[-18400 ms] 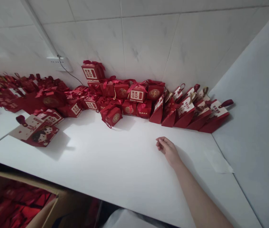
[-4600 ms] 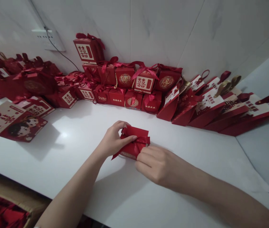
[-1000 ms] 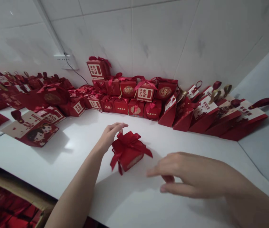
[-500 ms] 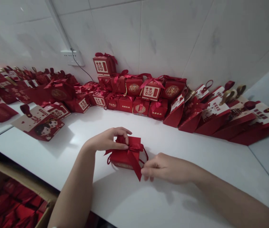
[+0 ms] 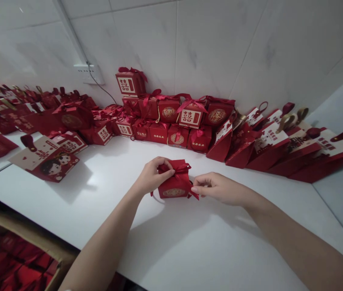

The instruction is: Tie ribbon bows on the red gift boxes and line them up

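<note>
A small red gift box [image 5: 171, 191] with a round gold emblem on its front stands on the white table, its top tied with a red ribbon [image 5: 184, 174]. My left hand [image 5: 156, 173] comes over the box from the left, thumb and forefinger closed on the ribbon at the knot. At the box's right side, my right hand [image 5: 215, 186] pinches a hanging ribbon tail between thumb and fingers. A cord handle shows partly at the box's lower left; the rest is hidden.
Stacked red gift boxes [image 5: 177, 135] line the tiled wall. Slanted boxes with ribbon loops [image 5: 272, 141] lean at the right. A printed box [image 5: 53, 161] stands at the left of the white table [image 5: 219, 250]. Below the front edge, a cardboard carton [image 5: 38, 238] holds red boxes.
The gift box has shifted away from me and slightly right, and its front emblem shows more. Both hands moved with it. The ribbon tail in my right hand has swung up and right.
</note>
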`<act>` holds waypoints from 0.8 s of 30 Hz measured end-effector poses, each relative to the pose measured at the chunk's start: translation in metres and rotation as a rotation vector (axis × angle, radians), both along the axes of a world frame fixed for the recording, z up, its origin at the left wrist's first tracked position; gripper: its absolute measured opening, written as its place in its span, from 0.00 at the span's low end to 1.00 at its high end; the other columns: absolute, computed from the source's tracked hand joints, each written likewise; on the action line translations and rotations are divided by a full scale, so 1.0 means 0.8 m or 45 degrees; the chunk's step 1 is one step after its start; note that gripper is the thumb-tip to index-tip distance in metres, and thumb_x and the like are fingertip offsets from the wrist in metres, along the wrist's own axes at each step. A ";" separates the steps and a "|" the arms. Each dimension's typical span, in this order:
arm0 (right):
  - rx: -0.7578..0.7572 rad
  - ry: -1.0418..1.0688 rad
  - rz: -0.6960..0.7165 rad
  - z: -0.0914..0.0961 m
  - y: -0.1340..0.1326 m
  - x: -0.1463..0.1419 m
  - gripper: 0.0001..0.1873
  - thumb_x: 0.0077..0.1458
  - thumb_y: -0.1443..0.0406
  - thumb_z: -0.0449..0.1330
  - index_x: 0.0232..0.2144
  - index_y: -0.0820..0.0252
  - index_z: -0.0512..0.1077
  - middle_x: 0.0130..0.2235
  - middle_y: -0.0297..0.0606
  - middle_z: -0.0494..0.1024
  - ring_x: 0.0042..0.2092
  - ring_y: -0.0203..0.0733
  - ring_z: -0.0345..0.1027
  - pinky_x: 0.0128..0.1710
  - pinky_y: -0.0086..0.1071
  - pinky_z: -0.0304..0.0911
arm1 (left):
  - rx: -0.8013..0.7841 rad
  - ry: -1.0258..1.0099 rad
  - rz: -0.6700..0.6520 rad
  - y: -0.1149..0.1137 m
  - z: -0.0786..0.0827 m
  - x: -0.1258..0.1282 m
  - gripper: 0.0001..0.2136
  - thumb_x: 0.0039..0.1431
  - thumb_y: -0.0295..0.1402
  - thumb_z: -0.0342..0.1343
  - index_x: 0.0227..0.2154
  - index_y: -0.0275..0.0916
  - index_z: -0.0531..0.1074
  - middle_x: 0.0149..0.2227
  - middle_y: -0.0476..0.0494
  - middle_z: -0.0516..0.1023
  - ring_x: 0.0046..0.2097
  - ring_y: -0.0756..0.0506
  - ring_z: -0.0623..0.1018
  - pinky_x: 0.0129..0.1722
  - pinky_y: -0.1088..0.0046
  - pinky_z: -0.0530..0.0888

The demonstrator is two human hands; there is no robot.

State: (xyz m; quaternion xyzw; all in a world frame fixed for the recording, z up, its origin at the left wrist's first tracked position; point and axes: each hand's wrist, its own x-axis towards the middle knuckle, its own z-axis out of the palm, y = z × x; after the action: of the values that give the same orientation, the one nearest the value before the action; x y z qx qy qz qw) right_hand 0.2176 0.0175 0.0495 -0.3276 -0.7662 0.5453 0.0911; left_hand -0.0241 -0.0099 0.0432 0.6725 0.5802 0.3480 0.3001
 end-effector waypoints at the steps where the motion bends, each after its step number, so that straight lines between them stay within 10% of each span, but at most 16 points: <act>1: 0.017 -0.022 0.004 0.000 0.000 -0.001 0.14 0.60 0.58 0.56 0.25 0.60 0.69 0.28 0.30 0.71 0.30 0.34 0.62 0.31 0.29 0.54 | -0.005 -0.005 0.002 0.000 0.000 0.000 0.07 0.56 0.38 0.58 0.29 0.39 0.73 0.41 0.43 0.77 0.40 0.44 0.75 0.42 0.64 0.71; 8: 0.162 -0.168 0.006 0.010 0.002 0.007 0.09 0.57 0.62 0.55 0.26 0.59 0.70 0.29 0.33 0.76 0.31 0.38 0.68 0.31 0.30 0.58 | -0.050 -0.075 -0.022 -0.002 0.004 -0.011 0.11 0.57 0.43 0.59 0.30 0.40 0.75 0.44 0.41 0.78 0.43 0.42 0.77 0.45 0.62 0.73; 16: 1.018 -0.764 -0.587 0.034 0.007 0.036 0.11 0.63 0.63 0.49 0.33 0.55 0.71 0.34 0.37 0.80 0.32 0.45 0.72 0.25 0.32 0.50 | -0.132 -0.116 -0.366 -0.013 0.031 -0.024 0.13 0.58 0.45 0.59 0.29 0.40 0.73 0.56 0.38 0.72 0.57 0.37 0.73 0.58 0.53 0.68; 24: 1.565 0.092 0.201 0.022 -0.063 -0.011 0.09 0.64 0.65 0.55 0.35 0.56 0.75 0.56 0.41 0.73 0.57 0.49 0.65 0.58 0.47 0.61 | -0.153 -0.028 -0.532 -0.008 0.028 -0.037 0.10 0.57 0.43 0.61 0.28 0.42 0.78 0.59 0.42 0.71 0.59 0.35 0.72 0.59 0.53 0.67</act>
State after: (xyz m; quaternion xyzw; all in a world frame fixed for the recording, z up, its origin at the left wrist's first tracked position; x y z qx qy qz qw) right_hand 0.2091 -0.0327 0.0668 -0.1387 -0.9585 0.0203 0.2483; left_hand -0.0535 -0.0163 0.0653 0.7551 0.4445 0.2504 0.4118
